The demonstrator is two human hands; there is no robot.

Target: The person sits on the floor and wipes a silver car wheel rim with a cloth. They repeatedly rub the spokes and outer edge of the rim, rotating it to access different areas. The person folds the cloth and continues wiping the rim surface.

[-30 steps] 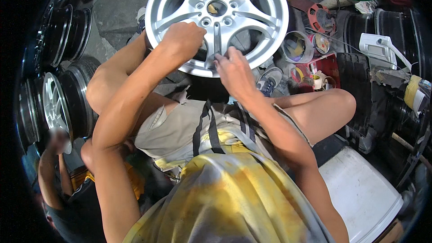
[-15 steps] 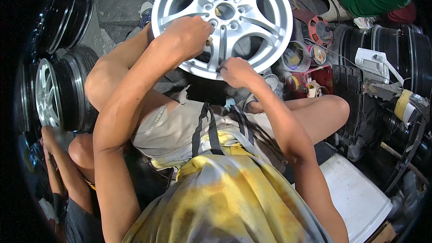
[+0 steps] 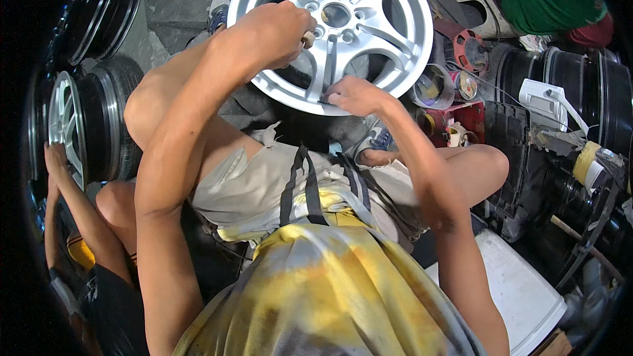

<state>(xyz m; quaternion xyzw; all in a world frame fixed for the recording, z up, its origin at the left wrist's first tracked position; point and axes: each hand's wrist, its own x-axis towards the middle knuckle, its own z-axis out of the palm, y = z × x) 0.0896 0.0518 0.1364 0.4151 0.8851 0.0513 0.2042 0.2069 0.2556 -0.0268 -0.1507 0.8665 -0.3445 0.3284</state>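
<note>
A silver alloy wheel rim (image 3: 264, 86) with paired spokes stands tilted in front of me between my legs. My left hand (image 3: 280, 33) is curled closed over its left side, close to the hub. A small pale bit shows at those fingertips, and I cannot make out whether it is a held thing. My right hand (image 3: 356, 95) is bent closed at the lower spoke near the rim's edge, with its fingertips against the metal. Something dark shows by those fingertips, too small to name.
To the right stand a clear tub (image 3: 432, 86), a red box (image 3: 468, 118) and dark wheels (image 3: 567, 79). A white panel (image 3: 501, 283) lies at lower right. At left, another person's hand (image 3: 57, 157) touches a silver wheel (image 3: 66, 118). A person in green (image 3: 550, 0) sits at far right.
My left hand has shifted slightly up along the rim. My right hand stays at the lower spoke. The other person's hand at left has risen onto the silver wheel.
</note>
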